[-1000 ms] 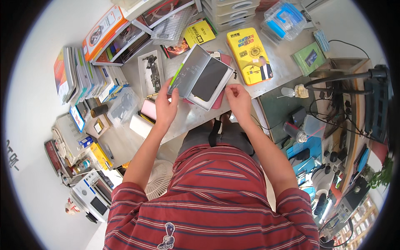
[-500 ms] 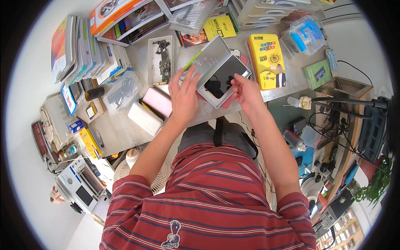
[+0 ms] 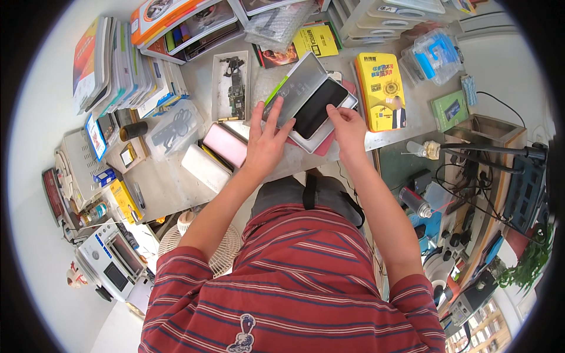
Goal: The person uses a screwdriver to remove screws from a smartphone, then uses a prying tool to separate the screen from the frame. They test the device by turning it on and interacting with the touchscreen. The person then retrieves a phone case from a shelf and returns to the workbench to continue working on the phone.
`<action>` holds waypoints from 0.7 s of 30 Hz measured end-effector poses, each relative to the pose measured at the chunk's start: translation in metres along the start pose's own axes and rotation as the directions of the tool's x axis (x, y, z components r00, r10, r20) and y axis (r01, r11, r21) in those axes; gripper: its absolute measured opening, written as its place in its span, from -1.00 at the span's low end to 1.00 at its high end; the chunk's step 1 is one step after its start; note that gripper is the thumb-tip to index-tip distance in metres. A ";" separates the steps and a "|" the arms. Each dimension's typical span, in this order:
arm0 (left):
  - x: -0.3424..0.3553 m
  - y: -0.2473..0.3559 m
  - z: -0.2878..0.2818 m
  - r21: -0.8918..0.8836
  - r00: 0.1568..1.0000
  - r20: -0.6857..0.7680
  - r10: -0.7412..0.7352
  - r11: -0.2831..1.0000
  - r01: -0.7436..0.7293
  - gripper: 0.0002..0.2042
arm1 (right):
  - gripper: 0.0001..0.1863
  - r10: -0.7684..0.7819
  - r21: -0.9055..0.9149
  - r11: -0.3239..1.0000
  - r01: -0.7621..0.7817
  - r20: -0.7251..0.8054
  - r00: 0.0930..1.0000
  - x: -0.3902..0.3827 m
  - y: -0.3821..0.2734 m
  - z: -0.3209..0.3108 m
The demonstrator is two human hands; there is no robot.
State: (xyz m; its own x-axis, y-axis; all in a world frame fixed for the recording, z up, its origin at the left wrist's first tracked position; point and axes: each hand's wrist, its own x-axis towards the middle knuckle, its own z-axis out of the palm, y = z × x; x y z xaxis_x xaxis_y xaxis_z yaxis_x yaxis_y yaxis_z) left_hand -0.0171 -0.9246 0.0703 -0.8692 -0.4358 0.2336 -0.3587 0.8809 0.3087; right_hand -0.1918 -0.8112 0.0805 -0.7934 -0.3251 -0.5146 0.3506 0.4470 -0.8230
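Observation:
A shallow grey-white box [image 3: 307, 143] lies with its lid [image 3: 302, 83] raised on the left, a bright green strip along the lid's edge. Over the box is a black phone screen [image 3: 321, 109], tilted; I cannot tell whether it is a whole phone. My right hand [image 3: 348, 125] pinches the screen's right edge with thumb and fingers. My left hand [image 3: 266, 138] grips the box at the lid's lower end, its thumb at the screen's lower left corner. A pinkish-red flat thing [image 3: 323, 147] shows partly under the box.
Left of the box lie a pink box [image 3: 225, 145], a white box [image 3: 205, 167] and a white tray of small dark parts [image 3: 215, 88]. A yellow box [image 3: 381, 91] is on the right. Stacked booklets [image 3: 106, 67] stand far left; a black lamp arm [image 3: 488, 147] reaches in from the right.
The phone screen, lying in the box before, is now raised and tilted at its right edge by my right hand. My left hand has slid down the lid, its thumb now near the screen's corner.

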 end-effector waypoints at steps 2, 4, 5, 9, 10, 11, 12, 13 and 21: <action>-0.001 -0.001 0.002 0.012 1.000 0.001 -0.005 1.000 0.005 -0.58 | -0.58 -0.111 -0.244 0.962 0.122 0.061 0.992 -0.006 -0.007 0.003; 0.001 0.002 -0.001 -0.002 1.000 0.011 -0.021 1.000 0.021 -0.59 | -0.57 -0.133 -0.356 0.922 0.153 0.080 0.988 -0.012 -0.015 0.002; 0.001 0.003 -0.002 -0.010 0.999 -0.010 -0.034 0.999 0.034 -0.58 | -0.58 -0.111 -0.294 0.947 0.133 0.090 0.990 -0.010 -0.007 0.003; 0.001 0.007 -0.005 -0.027 0.995 -0.079 -0.054 0.998 0.052 -0.57 | -0.69 -0.099 -0.068 0.992 0.105 0.093 0.991 -0.018 -0.006 -0.012; 0.001 0.007 -0.007 -0.024 0.995 -0.091 -0.049 0.999 0.047 -0.56 | -0.71 -0.096 0.008 0.995 0.096 0.100 0.990 -0.021 -0.006 -0.017; 0.000 0.008 -0.008 0.001 0.993 -0.114 -0.045 0.999 0.045 -0.57 | -0.79 -0.034 0.175 0.985 0.008 0.144 0.989 -0.025 -0.008 -0.023; 0.000 0.010 -0.010 0.025 0.990 -0.137 -0.038 0.999 0.042 -0.57 | -0.81 -0.020 0.183 0.983 -0.012 0.173 0.985 -0.027 -0.008 -0.028; -0.001 0.011 -0.011 0.050 0.987 -0.160 -0.031 0.998 0.040 -0.57 | -0.82 -0.007 0.190 0.981 -0.033 0.203 0.979 -0.029 -0.007 -0.034; -0.013 0.042 -0.011 -0.758 0.924 0.060 -0.378 0.585 0.288 -0.54 | -0.85 0.017 0.260 0.960 -0.108 0.329 0.944 -0.020 -0.005 -0.040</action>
State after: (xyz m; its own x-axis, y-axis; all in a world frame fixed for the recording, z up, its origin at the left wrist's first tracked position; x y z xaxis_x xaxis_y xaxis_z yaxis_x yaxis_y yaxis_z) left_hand -0.0168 -0.8837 0.0906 -0.6879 -0.7245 0.0442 -0.2023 0.2499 0.9469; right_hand -0.1982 -0.7736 0.1046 -0.5794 -0.5737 -0.5790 0.5512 0.2475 -0.7968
